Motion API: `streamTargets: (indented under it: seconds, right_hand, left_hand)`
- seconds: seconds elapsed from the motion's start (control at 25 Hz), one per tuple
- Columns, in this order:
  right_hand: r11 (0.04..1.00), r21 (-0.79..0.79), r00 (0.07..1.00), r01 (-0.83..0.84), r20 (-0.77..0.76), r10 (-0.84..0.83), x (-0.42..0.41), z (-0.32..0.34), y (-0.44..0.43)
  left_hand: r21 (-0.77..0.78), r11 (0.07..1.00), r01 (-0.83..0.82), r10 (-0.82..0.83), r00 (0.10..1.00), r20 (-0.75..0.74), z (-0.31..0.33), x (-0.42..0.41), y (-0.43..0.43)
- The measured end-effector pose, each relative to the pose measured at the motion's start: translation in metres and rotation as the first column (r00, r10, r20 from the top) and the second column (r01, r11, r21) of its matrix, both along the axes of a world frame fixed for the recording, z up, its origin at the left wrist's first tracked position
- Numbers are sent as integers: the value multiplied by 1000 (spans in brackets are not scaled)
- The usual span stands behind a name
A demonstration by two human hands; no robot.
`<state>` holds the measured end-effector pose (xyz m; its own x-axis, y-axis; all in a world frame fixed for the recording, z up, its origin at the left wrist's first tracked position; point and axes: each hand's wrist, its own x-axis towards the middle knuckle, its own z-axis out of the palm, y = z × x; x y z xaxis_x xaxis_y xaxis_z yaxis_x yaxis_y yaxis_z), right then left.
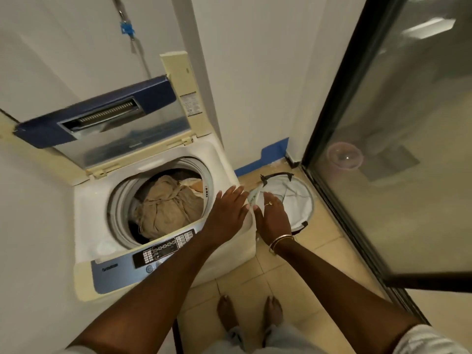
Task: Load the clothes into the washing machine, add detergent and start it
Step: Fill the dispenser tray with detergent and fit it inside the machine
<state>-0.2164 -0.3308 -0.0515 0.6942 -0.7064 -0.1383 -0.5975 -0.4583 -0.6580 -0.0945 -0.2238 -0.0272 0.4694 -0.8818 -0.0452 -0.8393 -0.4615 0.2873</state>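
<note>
Over the washing machine's [97,200] right edge, the left hand [228,210] lies released, the right hand [273,218] at the laundry basket [302,200], grasp unclear.

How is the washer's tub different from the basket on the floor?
The tub holds beige clothes; the basket shows only white cloth. The tub sits high inside the machine; the basket stands on the floor tiles. Both are round and open on top.
</note>
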Motion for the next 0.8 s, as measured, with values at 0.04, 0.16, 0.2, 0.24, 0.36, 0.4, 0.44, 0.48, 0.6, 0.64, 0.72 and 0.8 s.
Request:
streamTargets:
  seconds: [0.04, 0.16, 0.2, 0.24, 0.36, 0.4, 0.44, 0.48, 0.6, 0.64, 0.72, 0.8]
  right_hand:
    - [1000, -5, 1000, -5, -16, 5, -3, -3, -2]
    - [999, -11, 998, -52, -21, 52, 2, 6, -7]
    - [996, -24, 997, -81, -14, 81, 8, 13, -7]
    - [991, -55, 993, -121, 5, 122, 16, 20, -8]
    - [955, -130, 959, -265, 66, 275, 55, 45, 4]
    - [936, -147, 941, -319, 65, 331, 71, 50, 12]
    - [914, -159, 922, -373, 49, 384, 88, 56, 22]
    - [894, -165, 902, -416, 50, 429, 103, 62, 34]
    - [844, -162, 846, -510, 80, 527, 147, 80, 76]
    - [828, -169, 828, -535, 88, 553, 160, 84, 89]
    - [833, -145, 829, -534, 103, 550, 188, 84, 109]
    - [881, -60, 878, -470, 66, 473, 217, 82, 124]
  left_hand:
    - [13, 1000, 1, -1, 1000, -11, -3, -1, -2]
    - [-3, 999, -39, 39, 999, -19, 3, 2, 1]
    - [-6, 997, -80, 80, 997, -19, 9, 4, 5]
    - [-18, 992, -123, 123, 992, -12, 14, 10, 10]
    - [-51, 957, -284, 286, 957, 39, 31, 34, 37]
    - [-53, 943, -329, 332, 942, 52, 34, 44, 49]
    - [-42, 922, -385, 387, 921, 43, 37, 52, 63]
    - [-39, 904, -426, 427, 903, 39, 36, 60, 78]
    - [-16, 834, -552, 552, 832, 65, 35, 84, 119]
    - [-41, 813, -580, 581, 813, 33, 27, 96, 131]
    - [-118, 763, -636, 625, 772, -116, 11, 122, 152]
    - [-181, 679, -712, 622, 688, -374, 11, 144, 166]
